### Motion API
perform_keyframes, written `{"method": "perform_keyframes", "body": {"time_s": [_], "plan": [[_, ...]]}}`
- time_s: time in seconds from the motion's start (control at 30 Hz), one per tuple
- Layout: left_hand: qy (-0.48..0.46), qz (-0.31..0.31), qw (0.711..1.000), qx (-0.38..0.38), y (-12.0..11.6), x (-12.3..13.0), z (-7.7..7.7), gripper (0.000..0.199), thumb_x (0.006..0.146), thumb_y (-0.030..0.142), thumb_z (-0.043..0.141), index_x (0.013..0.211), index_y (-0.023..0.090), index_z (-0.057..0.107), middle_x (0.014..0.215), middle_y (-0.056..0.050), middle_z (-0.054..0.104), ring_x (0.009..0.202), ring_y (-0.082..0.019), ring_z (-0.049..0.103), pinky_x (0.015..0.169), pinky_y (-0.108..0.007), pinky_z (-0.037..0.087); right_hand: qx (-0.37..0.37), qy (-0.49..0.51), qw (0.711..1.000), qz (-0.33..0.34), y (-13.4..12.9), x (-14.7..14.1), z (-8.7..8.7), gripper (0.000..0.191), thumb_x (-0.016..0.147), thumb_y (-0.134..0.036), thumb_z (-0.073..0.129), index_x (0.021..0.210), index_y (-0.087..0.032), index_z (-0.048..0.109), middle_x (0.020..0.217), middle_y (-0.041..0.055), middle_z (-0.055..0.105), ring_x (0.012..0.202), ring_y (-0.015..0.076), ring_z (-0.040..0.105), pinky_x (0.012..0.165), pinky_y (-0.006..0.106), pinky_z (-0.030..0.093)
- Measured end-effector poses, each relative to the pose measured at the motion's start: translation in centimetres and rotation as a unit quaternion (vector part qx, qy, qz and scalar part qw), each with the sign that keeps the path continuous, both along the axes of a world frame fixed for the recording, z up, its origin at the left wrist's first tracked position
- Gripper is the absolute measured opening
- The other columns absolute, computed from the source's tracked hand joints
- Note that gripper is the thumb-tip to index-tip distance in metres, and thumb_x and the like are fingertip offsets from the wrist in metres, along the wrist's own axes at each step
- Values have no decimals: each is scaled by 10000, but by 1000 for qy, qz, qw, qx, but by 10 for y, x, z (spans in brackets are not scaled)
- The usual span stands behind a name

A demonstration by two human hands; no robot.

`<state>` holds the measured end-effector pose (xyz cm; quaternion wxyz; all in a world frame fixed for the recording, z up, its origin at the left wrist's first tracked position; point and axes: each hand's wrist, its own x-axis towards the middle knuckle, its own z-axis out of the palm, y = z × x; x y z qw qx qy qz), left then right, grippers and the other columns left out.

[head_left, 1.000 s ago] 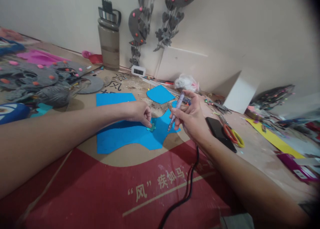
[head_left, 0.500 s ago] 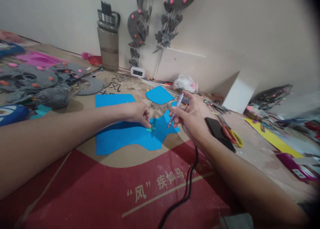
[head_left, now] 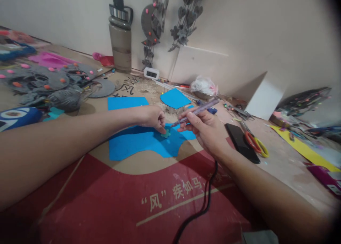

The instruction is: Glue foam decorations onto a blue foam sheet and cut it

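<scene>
My left hand [head_left: 153, 118] is closed, its fingers curled, with a fingertip pressing a small teal flower-shaped cutout [head_left: 167, 133] against a blue felt sheet [head_left: 128, 144]. The sheet has a wavy cut edge and lies flat on a cardboard sheet. In my right hand [head_left: 204, 126] is a pale purple, see-through pen [head_left: 198, 111], slanted with its tip down and left, just above the cutout. Whether the tip touches the felt I cannot tell. Beyond the hands, another blue felt piece [head_left: 176, 98] rests on upright pins.
A black phone [head_left: 241, 142] and red-and-yellow scissors [head_left: 256, 144] lie to the right. A black cable [head_left: 209, 197] crosses the red cardboard [head_left: 106, 197]. A water bottle [head_left: 120, 46] and small clock [head_left: 151, 73] stand at the back. Grey felt pieces [head_left: 34, 80] lie left.
The pen has tipped from steep to a flatter slant, and its tip has moved to the cutout. My left fingertip stays on the cutout. The whole view has shifted slightly.
</scene>
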<state>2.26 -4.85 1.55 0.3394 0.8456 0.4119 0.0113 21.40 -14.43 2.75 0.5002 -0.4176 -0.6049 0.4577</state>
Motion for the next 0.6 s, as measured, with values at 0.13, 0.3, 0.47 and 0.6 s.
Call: {"method": "perform_keyframes", "body": {"time_s": [0.13, 0.3, 0.47, 0.6], "plan": [[1, -7, 1000, 1, 1, 0, -1, 255, 641, 405, 790, 706, 199, 656, 585, 44, 578, 597, -118, 475, 584, -258, 293, 7, -24, 1000, 10, -9, -5, 0, 359, 892, -574, 638, 970, -224, 622, 712, -25, 610, 568, 120, 625, 527, 282, 594], [-12, -16, 1000, 8, 2, -2, -2, 261, 636, 417, 785, 704, 200, 656, 595, 37, 592, 606, -134, 489, 587, -275, 301, -14, -67, 997, 32, -16, -9, -8, 372, 876, -570, 665, 965, -219, 579, 722, -13, 637, 602, 128, 641, 557, 271, 581], [-6, -15, 1000, 6, 0, -2, 0, 248, 636, 415, 784, 702, 204, 672, 603, 38, 603, 630, -138, 506, 603, -276, 302, -8, -119, 992, 39, -16, -11, -17, 354, 858, -525, 706, 904, -210, 552, 687, -32, 600, 548, 106, 581, 513, 242, 505], [10, 0, 1000, 13, -3, 0, 3, 282, 638, 446, 800, 711, 199, 685, 599, 32, 597, 642, -147, 504, 618, -283, 306, 21, -174, 984, 34, -15, -10, -22, 355, 914, -556, 617, 874, -209, 552, 687, -21, 574, 547, 111, 549, 494, 249, 462]]}}
